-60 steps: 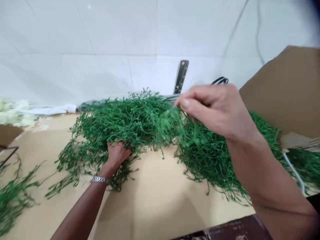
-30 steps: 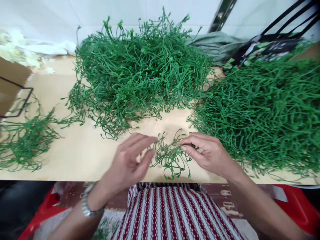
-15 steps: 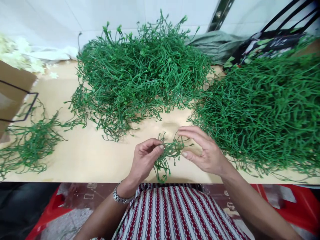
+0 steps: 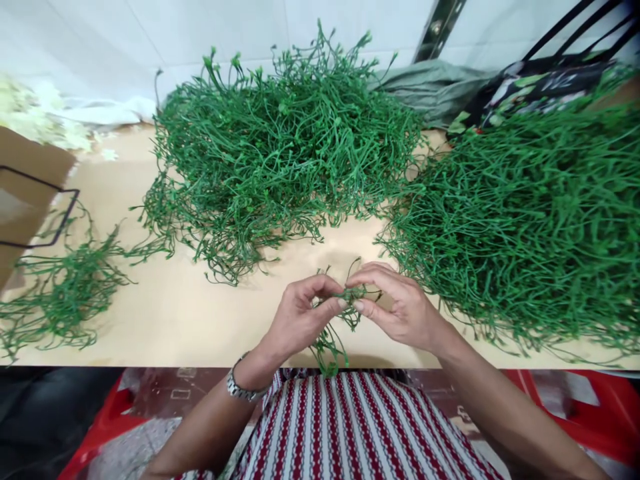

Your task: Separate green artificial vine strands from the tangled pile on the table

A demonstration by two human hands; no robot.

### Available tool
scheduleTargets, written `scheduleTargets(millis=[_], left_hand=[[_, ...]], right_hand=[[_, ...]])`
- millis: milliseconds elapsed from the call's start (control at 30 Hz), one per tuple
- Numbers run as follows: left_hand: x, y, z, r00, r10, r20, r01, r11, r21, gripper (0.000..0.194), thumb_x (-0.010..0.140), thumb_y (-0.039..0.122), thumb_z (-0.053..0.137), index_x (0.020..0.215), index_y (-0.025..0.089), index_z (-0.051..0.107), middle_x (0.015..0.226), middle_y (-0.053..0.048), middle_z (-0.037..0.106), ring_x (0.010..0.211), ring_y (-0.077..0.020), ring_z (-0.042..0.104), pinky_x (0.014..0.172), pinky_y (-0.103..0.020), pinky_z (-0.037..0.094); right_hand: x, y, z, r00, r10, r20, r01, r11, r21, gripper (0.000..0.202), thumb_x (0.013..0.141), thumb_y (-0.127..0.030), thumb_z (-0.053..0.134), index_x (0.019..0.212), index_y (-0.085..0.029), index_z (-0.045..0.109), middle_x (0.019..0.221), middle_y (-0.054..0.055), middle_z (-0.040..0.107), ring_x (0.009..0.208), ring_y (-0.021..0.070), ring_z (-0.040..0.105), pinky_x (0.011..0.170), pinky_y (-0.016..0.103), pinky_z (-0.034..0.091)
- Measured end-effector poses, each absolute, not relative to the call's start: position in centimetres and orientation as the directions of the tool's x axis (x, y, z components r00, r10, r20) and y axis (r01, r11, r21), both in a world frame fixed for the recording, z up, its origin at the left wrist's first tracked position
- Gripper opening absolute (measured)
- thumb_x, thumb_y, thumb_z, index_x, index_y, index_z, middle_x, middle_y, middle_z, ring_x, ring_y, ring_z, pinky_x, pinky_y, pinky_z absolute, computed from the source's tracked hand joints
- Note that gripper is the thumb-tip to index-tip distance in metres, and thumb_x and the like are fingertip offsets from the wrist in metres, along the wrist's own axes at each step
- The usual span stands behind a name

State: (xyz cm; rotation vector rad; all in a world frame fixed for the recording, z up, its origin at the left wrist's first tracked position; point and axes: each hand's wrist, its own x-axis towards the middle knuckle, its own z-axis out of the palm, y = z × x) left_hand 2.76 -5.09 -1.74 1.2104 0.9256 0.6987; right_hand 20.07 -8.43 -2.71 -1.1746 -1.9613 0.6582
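Near the table's front edge, my left hand pinches a small bunch of thin green artificial stems between thumb and fingers. Part of the bunch hangs below that hand toward the edge. From the other side, my right hand closes its thumb and fingers on the same stems, its fingertips close to the left ones. The exact grip point is partly hidden by the fingers. Beyond both hands lies a large tangled heap of green stems. A second, thick heap of stems lies right of my right hand.
A smaller pile of stems lies at the left, beside a cardboard box with a dark wire frame. Pale flowers sit at the back left. Grey-green cloth lies against the wall. Red stools stand below the table.
My right hand has moved left and closed its spread fingers on the bunch. My left hand has shifted slightly right, so the fingertips are now nearly together.
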Motion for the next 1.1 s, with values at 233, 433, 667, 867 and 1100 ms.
scheduleTargets(millis=[233, 433, 667, 867, 1100], left_hand=[[3.3, -5.5, -3.1, 0.326, 0.930, -0.167, -0.188, 0.238, 0.953, 0.005, 0.063, 0.015, 0.069, 0.064, 0.015, 0.065, 0.067, -0.001, 0.057, 0.064, -0.0104, 0.051, 0.060, -0.022, 0.041], [3.1, -5.3, -2.6, 0.359, 0.931, -0.061, 0.076, 0.036, 0.996, 0.002, 0.070, 0.016, 0.061, 0.070, 0.014, 0.062, 0.064, 0.000, 0.054, 0.062, -0.0108, 0.047, 0.059, -0.023, 0.039], [2.8, -5.3, -1.7, 0.481, 0.875, -0.064, 0.256, -0.070, 0.964, 0.009, 0.076, 0.018, 0.052, 0.080, 0.014, 0.059, 0.055, 0.004, 0.045, 0.051, -0.0082, 0.037, 0.049, -0.020, 0.030], [2.4, -4.3, -1.7, 0.673, 0.726, -0.140, 0.229, -0.025, 0.973, 0.016, 0.079, 0.022, 0.052, 0.068, 0.012, 0.058, 0.056, 0.003, 0.044, 0.053, -0.0078, 0.037, 0.050, -0.020, 0.030], [2.0, -3.3, -1.1, 0.752, 0.652, -0.095, 0.237, -0.133, 0.962, 0.013, 0.079, 0.019, 0.052, 0.071, 0.013, 0.059, 0.066, 0.000, 0.050, 0.062, -0.0102, 0.047, 0.059, -0.021, 0.037]], right_hand=[[19.1, -8.9, -3.7, -0.245, 0.930, 0.273, 0.437, 0.357, -0.825, 0.030, 0.084, -0.027, 0.053, 0.113, -0.018, 0.052, 0.103, 0.008, 0.061, 0.096, 0.0166, 0.056, 0.083, 0.032, 0.046], [19.3, -8.8, -3.8, -0.168, 0.938, 0.304, 0.438, 0.347, -0.830, 0.018, 0.083, -0.023, 0.053, 0.100, -0.018, 0.058, 0.087, 0.006, 0.064, 0.081, 0.0152, 0.058, 0.071, 0.029, 0.047], [19.6, -8.4, -3.3, -0.243, 0.894, 0.377, 0.536, 0.447, -0.716, 0.012, 0.085, -0.017, 0.049, 0.091, -0.015, 0.058, 0.084, 0.007, 0.060, 0.081, 0.0166, 0.054, 0.071, 0.031, 0.044], [20.0, -8.3, -3.2, -0.401, 0.828, 0.392, 0.535, 0.559, -0.633, 0.012, 0.087, -0.019, 0.044, 0.084, -0.015, 0.055, 0.076, 0.006, 0.058, 0.074, 0.0164, 0.052, 0.068, 0.032, 0.041], [20.2, -8.2, -2.9, -0.500, 0.807, 0.313, 0.522, 0.570, -0.635, 0.014, 0.088, -0.017, 0.039, 0.083, -0.016, 0.052, 0.074, 0.005, 0.057, 0.074, 0.0155, 0.050, 0.068, 0.030, 0.040]])
